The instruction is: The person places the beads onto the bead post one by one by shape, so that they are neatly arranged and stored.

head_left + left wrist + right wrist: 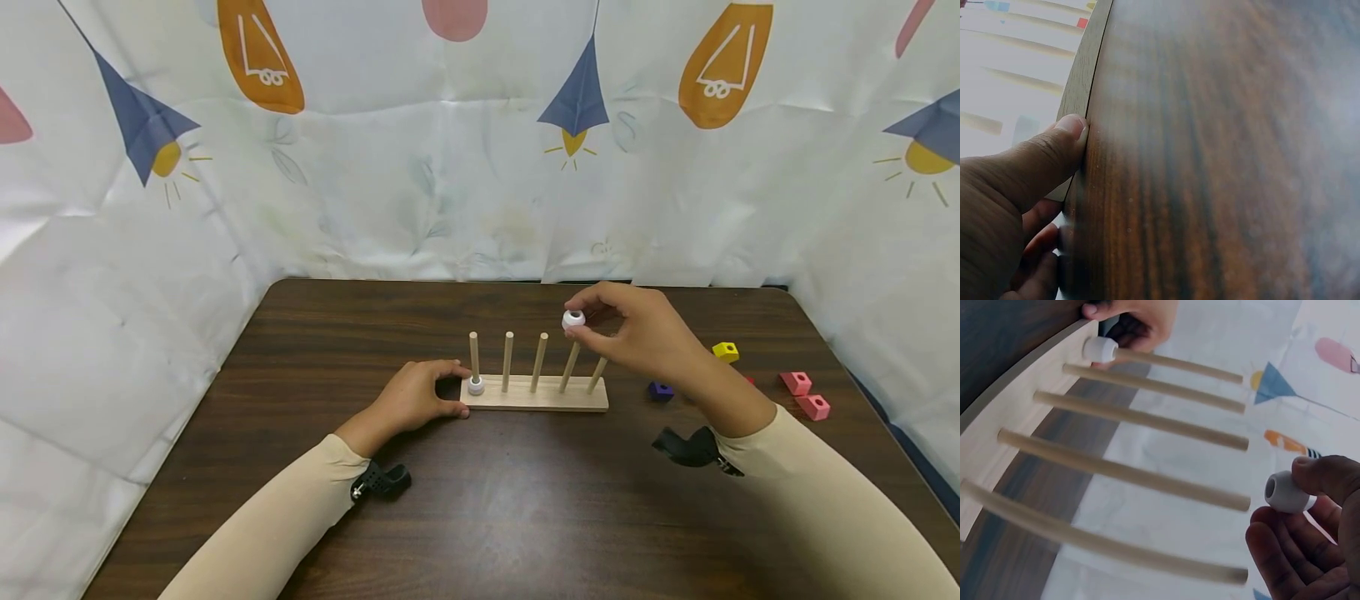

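Note:
A pale wooden base (540,403) with several upright pegs lies on the table. My left hand (416,393) grips its left end, thumb on the front edge, as the left wrist view also shows. One white bead (476,387) sits at the foot of the leftmost peg (474,354). Between thumb and fingers my right hand (637,329) pinches a second white bead (573,320), held above the peg second from the right. In the right wrist view this bead (1286,492) is apart from the peg tips, its hole facing them.
Right of the base lie a dark blue block (661,392), a yellow block (725,352) and two pink blocks (813,407). Something red is mostly hidden behind the right forearm. A printed white curtain (450,200) hangs around the brown table (480,517).

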{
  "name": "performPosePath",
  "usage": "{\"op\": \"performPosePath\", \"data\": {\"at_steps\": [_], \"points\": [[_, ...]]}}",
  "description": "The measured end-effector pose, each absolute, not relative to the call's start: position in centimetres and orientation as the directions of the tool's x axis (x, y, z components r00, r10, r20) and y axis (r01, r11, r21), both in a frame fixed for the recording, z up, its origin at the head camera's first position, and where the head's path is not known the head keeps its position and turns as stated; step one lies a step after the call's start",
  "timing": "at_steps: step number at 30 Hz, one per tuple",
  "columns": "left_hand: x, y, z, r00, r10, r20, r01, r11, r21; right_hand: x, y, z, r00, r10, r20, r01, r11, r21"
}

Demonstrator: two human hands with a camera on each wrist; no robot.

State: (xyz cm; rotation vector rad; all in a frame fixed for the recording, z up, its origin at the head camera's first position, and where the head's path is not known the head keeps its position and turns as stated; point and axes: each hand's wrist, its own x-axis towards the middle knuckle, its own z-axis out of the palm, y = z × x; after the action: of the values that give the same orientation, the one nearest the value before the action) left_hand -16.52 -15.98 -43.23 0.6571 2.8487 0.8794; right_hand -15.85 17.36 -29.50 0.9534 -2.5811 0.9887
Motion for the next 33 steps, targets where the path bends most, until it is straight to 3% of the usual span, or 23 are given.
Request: {"op": "performPosePath", "data": {"at_steps": [13, 33], "points": [[-16.4, -16.0, -43.2, -0.905, 0.423, 0.036, 0.372, 0.750, 0.547, -16.1, 14.5, -29.8, -0.742, -0.528, 0.414, -0.665, 0.498, -0.557], [-16.7, -16.1, -43.4, -0.897, 0.438, 0.066, 0.398, 0.732, 0.554, -16.4, 10.5, -30.3, -0.772, -0.524, 0.360, -0.615, 0.473, -0.631]]}}
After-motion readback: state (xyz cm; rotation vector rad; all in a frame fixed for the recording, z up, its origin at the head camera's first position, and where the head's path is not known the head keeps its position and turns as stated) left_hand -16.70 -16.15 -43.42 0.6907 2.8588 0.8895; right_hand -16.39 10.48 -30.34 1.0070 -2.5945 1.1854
